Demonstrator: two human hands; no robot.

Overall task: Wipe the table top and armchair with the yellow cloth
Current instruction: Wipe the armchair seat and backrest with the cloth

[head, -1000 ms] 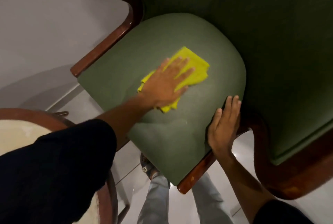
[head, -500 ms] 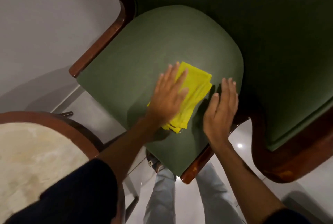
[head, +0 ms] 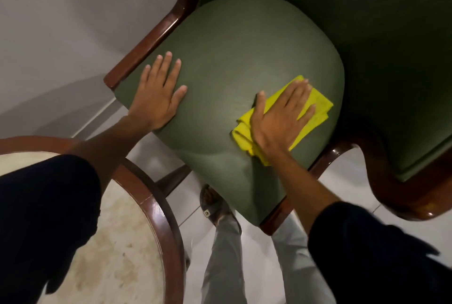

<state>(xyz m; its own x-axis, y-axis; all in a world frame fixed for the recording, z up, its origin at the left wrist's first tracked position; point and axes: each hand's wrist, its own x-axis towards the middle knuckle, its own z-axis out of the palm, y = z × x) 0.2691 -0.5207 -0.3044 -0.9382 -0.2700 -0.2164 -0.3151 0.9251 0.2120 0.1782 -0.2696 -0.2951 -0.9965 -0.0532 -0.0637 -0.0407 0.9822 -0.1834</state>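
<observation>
Yellow cloth (head: pixel 318 105) flat under right hand (head: pixel 281 118), left hand (head: pixel 156 98) well apart

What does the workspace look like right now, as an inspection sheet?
Surface: green seat cushion of the armchair, being wiped; no marks visible.
Job's things: yellow cloth, folded, flat on the cushion's right part; round table at lower left, pale stained top, brown rim.
Clutter: nothing seen.
Grippers: right hand pressed flat on the cloth; left hand flat on the cushion's left edge, empty.
Cables: nothing seen.
Surroundings: wooden armrest on the left, tiled floor, the person's legs and a sandal below the seat.
</observation>
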